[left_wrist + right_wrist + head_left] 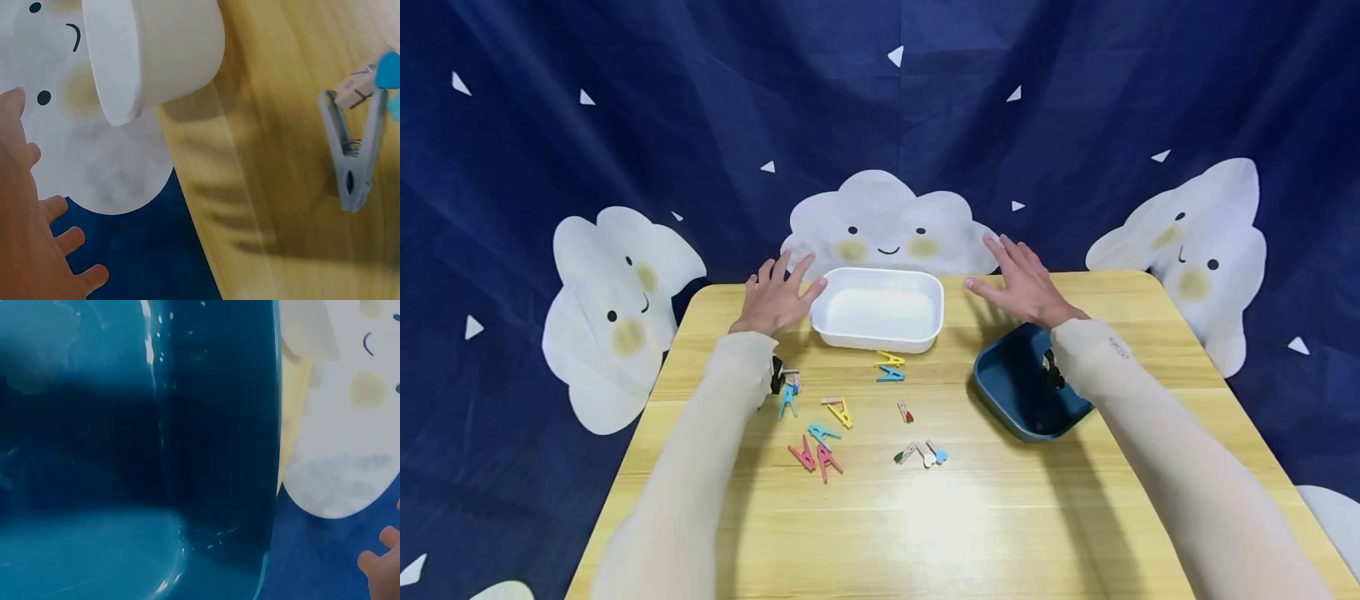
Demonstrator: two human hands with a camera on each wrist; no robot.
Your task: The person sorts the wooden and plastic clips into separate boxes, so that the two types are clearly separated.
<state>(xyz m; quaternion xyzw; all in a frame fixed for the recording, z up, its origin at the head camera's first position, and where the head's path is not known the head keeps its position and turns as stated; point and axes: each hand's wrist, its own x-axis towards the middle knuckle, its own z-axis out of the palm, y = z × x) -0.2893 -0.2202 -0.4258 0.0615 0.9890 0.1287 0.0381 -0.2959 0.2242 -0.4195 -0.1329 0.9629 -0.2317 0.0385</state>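
Note:
My left hand (775, 298) is held with its fingers spread, beside the left end of a white rectangular tub (880, 343). Whether it touches the tub cannot be told; it holds nothing. My right hand (1021, 283), fingers also spread and holding nothing, is beyond a dark blue basin (1017, 421), whose right part my sleeve hides. Under my left wrist lie a blue clothespin (787, 402) and, seen in the left wrist view, a grey clothespin (351, 164) touching a small wooden peg (356, 87) with a blue heart. Inside the basin, the right wrist view shows dark shadow and shiny spots.
Yellow (891, 358) and blue (891, 374) clothespins lie before the tub. Pink clothespins (825, 462) are nearer on the left, and small wooden pegs (927, 456) lie mid-table. A navy curtain (895, 108) with clouds hangs behind the wooden table (850, 542).

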